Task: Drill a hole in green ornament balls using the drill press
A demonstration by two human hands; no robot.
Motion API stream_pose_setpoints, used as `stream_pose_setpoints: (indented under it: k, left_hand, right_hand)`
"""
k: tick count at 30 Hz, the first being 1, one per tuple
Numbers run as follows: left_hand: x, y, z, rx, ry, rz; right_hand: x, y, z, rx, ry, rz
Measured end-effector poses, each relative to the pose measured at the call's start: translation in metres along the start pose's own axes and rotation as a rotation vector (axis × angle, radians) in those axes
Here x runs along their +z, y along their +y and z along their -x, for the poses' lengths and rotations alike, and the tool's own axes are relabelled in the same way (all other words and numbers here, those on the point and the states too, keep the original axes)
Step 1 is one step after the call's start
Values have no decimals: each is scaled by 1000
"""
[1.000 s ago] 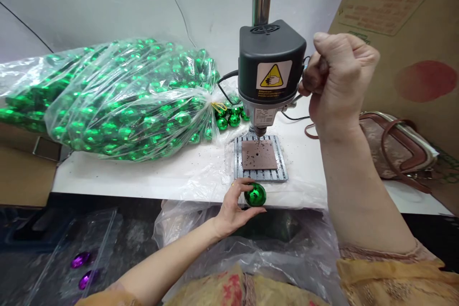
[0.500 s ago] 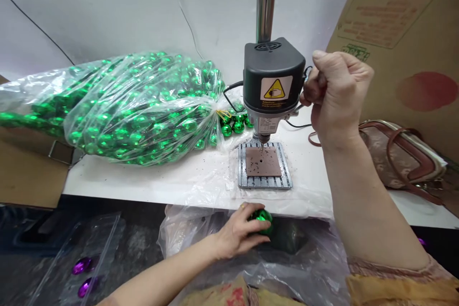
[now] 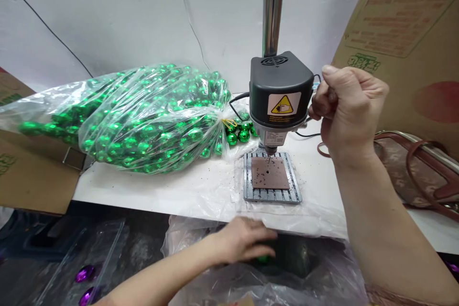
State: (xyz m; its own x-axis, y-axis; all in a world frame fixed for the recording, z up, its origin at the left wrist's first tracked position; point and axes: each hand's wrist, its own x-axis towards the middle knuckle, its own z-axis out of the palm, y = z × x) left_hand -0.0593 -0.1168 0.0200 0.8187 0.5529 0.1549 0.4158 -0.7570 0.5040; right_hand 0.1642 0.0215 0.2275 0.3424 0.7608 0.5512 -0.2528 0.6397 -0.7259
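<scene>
A small bench drill (image 3: pixel 280 98) stands on a white table (image 3: pixel 179 186), its bit just above a brown block on a ribbed metal plate (image 3: pixel 271 179). My right hand (image 3: pixel 349 110) is a fist wrapped round the drill's feed handle at the machine's right side. My left hand (image 3: pixel 244 241) reaches palm down into a clear plastic bag (image 3: pixel 297 263) below the table's front edge, its fingers closed over a green shiny ball (image 3: pixel 263 259), of which only a sliver shows.
A big clear sack of green balls (image 3: pixel 136 114) lies on the table to the left, with a few loose ones beside the drill. Cardboard boxes stand left and right. A brown handbag (image 3: pixel 419 172) lies at the right. Purple ornaments (image 3: pixel 84 275) sit in a clear tray below left.
My left hand carried the green ball from the table's edge down into the bag below. The right hand stayed on the handle. The view shifted a little.
</scene>
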Motion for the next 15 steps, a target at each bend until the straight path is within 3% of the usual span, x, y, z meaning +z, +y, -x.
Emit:
stream_pose_setpoints:
  k: [3, 6, 9, 12, 15]
  left_hand:
    - [-44, -48, -31, -163, 337, -112]
    - [-86, -108, -68, -342, 314, -410]
    - [-110, -155, -96, -406, 287, -458]
    - [-118, -179, -110, -451, 273, -448]
    - [-122, -185, -111, -489, 277, -432]
  right_hand:
    - [0, 0, 0, -3, -6, -2]
    - [1, 1, 0, -3, -9, -10]
    - [0, 1, 0, -13, -1, -7]
    - [-1, 2, -1, -1, -13, -9]
    - [-1, 2, -1, 10, -26, -7]
